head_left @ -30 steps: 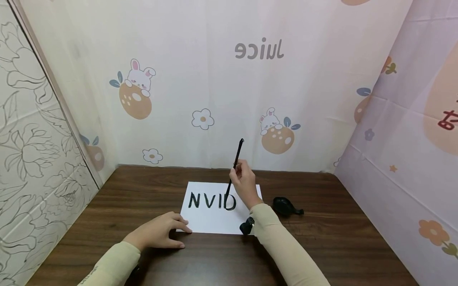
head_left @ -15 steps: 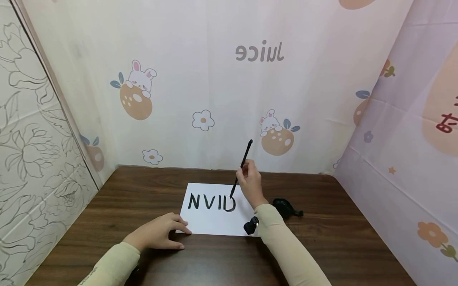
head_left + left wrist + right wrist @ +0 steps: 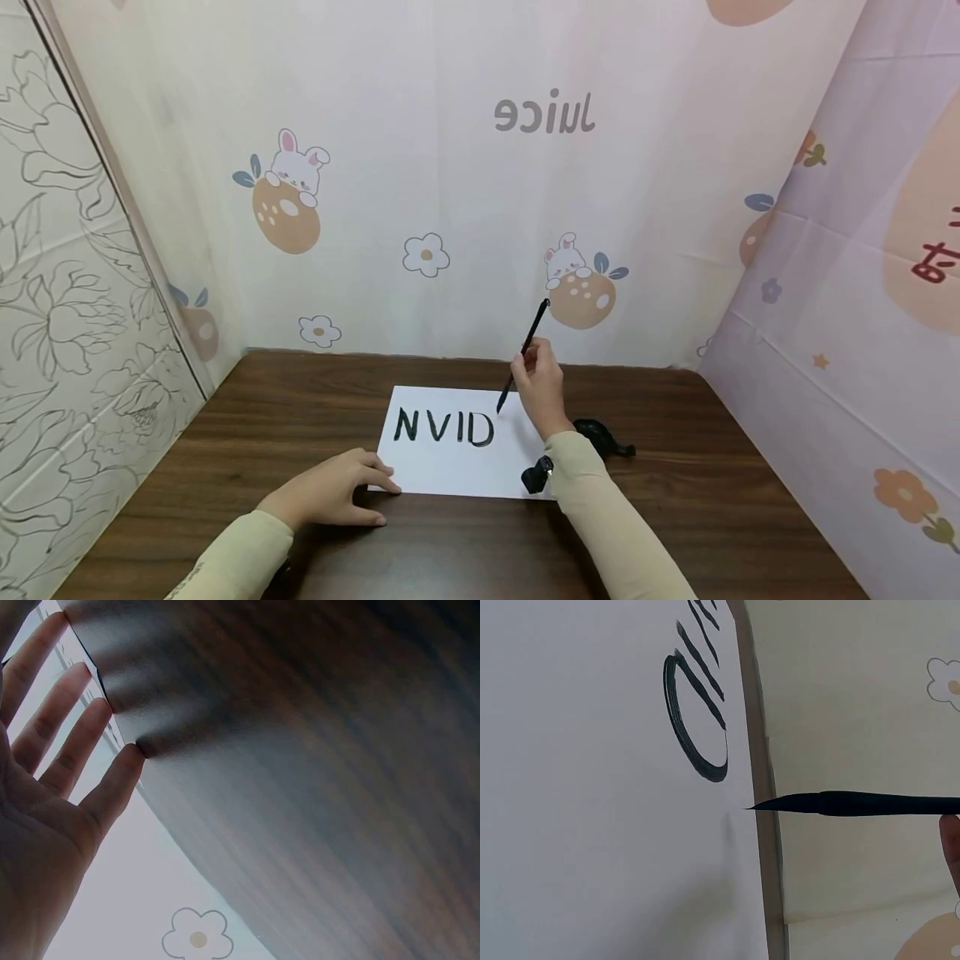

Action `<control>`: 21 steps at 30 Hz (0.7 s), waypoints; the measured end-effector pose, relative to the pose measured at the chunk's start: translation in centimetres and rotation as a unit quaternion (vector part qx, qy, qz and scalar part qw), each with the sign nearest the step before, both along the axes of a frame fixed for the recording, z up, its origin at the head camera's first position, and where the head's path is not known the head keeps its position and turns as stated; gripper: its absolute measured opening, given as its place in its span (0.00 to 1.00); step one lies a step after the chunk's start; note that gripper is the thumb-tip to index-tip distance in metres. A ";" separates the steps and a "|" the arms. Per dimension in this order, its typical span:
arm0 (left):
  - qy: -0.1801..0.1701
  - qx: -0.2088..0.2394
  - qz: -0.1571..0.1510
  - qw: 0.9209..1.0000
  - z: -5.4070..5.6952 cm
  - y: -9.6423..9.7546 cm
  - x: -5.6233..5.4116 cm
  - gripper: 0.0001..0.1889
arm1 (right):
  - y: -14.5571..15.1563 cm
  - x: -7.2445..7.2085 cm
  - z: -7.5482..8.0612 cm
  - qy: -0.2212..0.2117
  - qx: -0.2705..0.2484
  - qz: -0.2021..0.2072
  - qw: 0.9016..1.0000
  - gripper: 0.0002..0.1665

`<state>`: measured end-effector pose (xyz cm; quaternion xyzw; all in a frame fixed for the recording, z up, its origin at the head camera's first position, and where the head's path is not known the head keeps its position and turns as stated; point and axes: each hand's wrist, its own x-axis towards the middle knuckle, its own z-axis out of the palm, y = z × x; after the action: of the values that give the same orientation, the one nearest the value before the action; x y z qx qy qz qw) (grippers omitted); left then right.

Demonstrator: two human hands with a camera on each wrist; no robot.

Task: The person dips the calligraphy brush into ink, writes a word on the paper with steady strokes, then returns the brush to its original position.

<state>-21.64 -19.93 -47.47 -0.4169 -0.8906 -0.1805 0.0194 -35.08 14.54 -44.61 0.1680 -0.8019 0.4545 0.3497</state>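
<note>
1. Your right hand point(image 3: 543, 387) pinches the brush point(image 3: 855, 804) on its shaft, handle leaning toward one o'clock; its tip sits at about two o'clock from the paper's point(image 3: 450, 471) middle, just beside the painted letters point(image 3: 461, 427); contact with the surface cannot be told.
2. The brush should be light, its shaft stiff, its tip soft; take hold on the shaft, clear of the bristles; heavy pressure would probably splay them.
3. Your left hand point(image 3: 330, 490) grips nothing; its fingers lie spread, touching the paper's edge at eight o'clock.
4. The paper is likely thin, prone to sliding or creasing; press only bare margins, as ink may smear.
5. A black dish point(image 3: 600, 438) sits at three o'clock.
</note>
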 end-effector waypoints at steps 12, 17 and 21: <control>-0.014 -0.004 0.009 1.000 -0.1 0.1 0.1 0.17 | 0.6 0.3 -0.2 -0.019 -0.001 -0.001 1.000 0.09; -0.013 -0.007 0.008 1.000 -0.1 0.1 -0.1 0.17 | 0.7 0.3 -0.3 -0.018 -0.006 0.003 1.000 0.10; -0.015 -0.008 0.007 1.000 -0.1 0.0 -0.1 0.17 | 0.7 0.3 -0.4 -0.023 -0.007 0.004 1.000 0.10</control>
<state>-21.79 -19.90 -47.59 -0.4080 -0.8951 -0.1795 0.0043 -34.75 15.27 -45.04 0.1587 -0.8057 0.4651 0.3305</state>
